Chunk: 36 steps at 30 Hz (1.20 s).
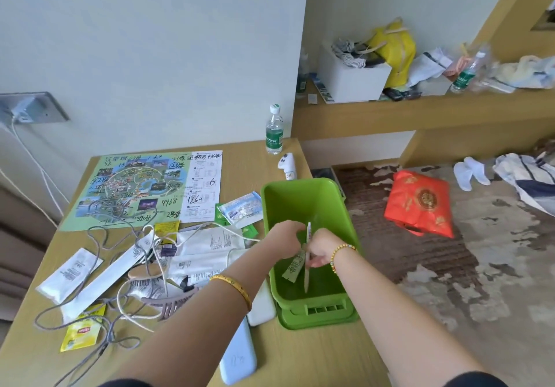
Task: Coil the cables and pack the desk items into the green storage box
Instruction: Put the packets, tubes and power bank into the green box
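The green storage box (pixel 303 206) stands at the right edge of the wooden desk (pixel 300 353), a little right of the frame centre; its long axis runs from the bottom of the frame toward the top. Both hands are inside it. The right hand (pixel 319 248) grips a thin white stick-shaped item (pixel 307 269), which stands almost vertical in the frame, with its lower end toward the box floor. The left hand (pixel 285 238) has curled fingers beside it, and a small green sachet (pixel 292 269) hangs below; I cannot tell which hand holds the sachet.

In the lower left of the frame the grey cable (pixel 99 269) and the white cable (pixel 123 299) lie loose over white packets. A yellow tea bag (pixel 81 334) shows a red label, too blurred to read. On the map (pixel 126 188) the handwritten numbers "1260" and "6" can be read. A water bottle (pixel 274 130) stands upright at the back edge of the desk
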### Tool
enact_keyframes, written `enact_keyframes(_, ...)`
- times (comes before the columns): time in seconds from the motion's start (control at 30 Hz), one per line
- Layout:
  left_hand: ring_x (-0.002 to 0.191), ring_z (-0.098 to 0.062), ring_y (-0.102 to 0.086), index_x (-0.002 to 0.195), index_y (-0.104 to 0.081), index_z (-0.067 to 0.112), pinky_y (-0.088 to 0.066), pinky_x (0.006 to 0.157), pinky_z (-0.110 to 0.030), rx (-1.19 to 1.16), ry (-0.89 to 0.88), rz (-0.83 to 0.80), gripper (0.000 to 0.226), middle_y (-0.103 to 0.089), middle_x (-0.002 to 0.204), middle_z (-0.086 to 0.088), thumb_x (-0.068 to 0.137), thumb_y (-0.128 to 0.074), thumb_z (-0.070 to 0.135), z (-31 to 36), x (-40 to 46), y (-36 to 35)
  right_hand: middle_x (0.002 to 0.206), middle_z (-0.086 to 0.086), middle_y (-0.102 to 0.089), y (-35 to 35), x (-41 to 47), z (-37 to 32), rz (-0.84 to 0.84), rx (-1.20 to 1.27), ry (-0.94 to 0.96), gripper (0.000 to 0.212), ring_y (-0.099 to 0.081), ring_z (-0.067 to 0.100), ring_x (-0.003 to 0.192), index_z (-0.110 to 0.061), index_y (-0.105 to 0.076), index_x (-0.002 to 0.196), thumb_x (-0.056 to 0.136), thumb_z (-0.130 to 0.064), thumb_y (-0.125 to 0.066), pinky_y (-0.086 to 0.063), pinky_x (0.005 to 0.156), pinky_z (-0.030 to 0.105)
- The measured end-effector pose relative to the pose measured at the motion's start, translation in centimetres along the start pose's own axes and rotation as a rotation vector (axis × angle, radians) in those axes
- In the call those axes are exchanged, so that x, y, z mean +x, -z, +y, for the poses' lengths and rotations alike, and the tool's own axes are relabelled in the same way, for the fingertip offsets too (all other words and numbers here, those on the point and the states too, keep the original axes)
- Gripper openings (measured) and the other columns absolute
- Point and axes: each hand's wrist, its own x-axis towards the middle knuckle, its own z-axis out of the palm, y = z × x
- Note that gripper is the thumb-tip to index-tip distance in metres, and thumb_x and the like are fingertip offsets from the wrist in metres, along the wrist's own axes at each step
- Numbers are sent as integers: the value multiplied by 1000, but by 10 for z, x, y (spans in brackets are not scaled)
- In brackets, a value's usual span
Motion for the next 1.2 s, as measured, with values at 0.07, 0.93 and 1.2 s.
enact_keyframes(0.07,129,-20,-44,138,-44,17,-35,103,-27,-91,-21,93,53,-44,144,-3,88,-40,-2,-7,-2,7,90,15,-63,-5,4,1,-20,61,-69,9,-60,17,62,-3,-57,88,92,-4,-49,-45,35,18)
enact_keyframes(0.93,108,-26,-57,129,-49,12,-49,89,-36,179,254,6,35,-58,122,-10,94,-44,16,-230,-120,-7,149,14,-21,-192,-68,-27,192,-953,498,66,-16,32,138,-9,-22,142,84,-5,-53,-24,109,44)
enact_keyframes(1.2,93,-26,-60,109,-54,13,-44,67,-32,440,256,-9,20,-62,102,-6,92,-43,10,-229,-108,-17,144,14,-27,-187,-48,-12,296,-1022,514,66,-17,31,139,-7,-22,140,82,-2,-53,-22,112,40)
